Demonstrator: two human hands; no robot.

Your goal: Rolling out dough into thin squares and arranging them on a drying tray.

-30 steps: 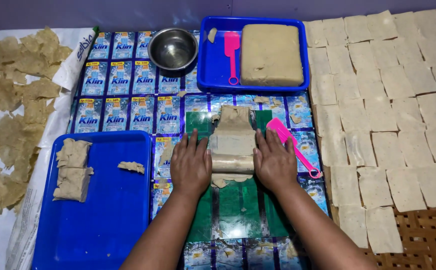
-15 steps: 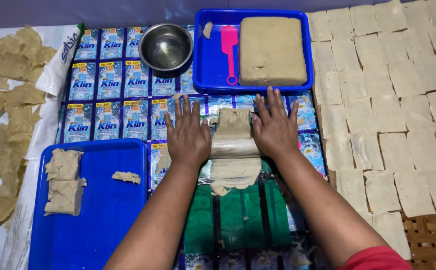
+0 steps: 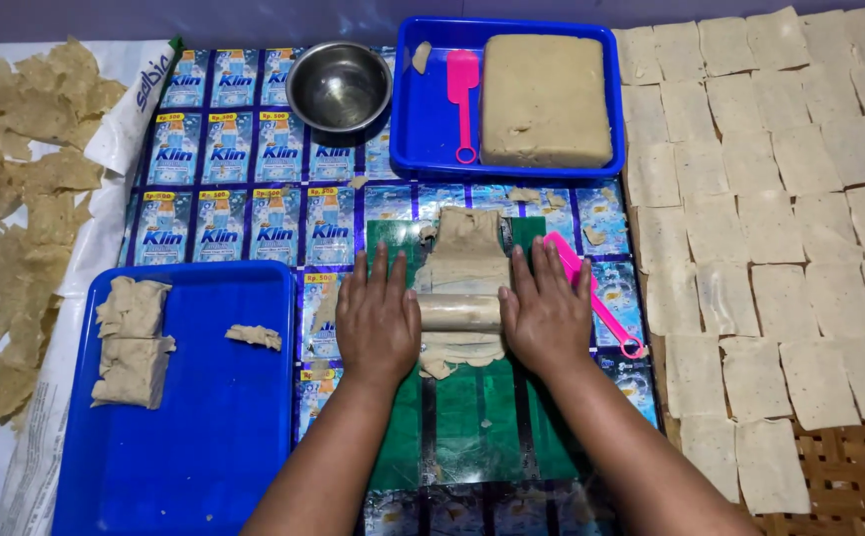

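A short roller (image 3: 459, 312) lies across a strip of beige dough (image 3: 466, 253) on a green plastic sheet (image 3: 472, 417). My left hand (image 3: 377, 323) presses flat on the roller's left end, fingers spread. My right hand (image 3: 546, 316) presses flat on its right end. The dough runs from the sheet's far edge to just past the roller on my side, with ragged edges.
A pink scraper (image 3: 591, 293) lies right of my right hand. A blue tray (image 3: 204, 427) at left holds folded dough pieces (image 3: 131, 342). At the back, another blue tray (image 3: 432, 119) holds a dough block (image 3: 545, 99) and pink spatula (image 3: 463, 87), beside a steel bowl (image 3: 339, 86). Flat dough squares (image 3: 780, 228) cover the right side.
Both hands and the roller slid away from me along the dough, then came back toward me. The dough strip looks a little longer.
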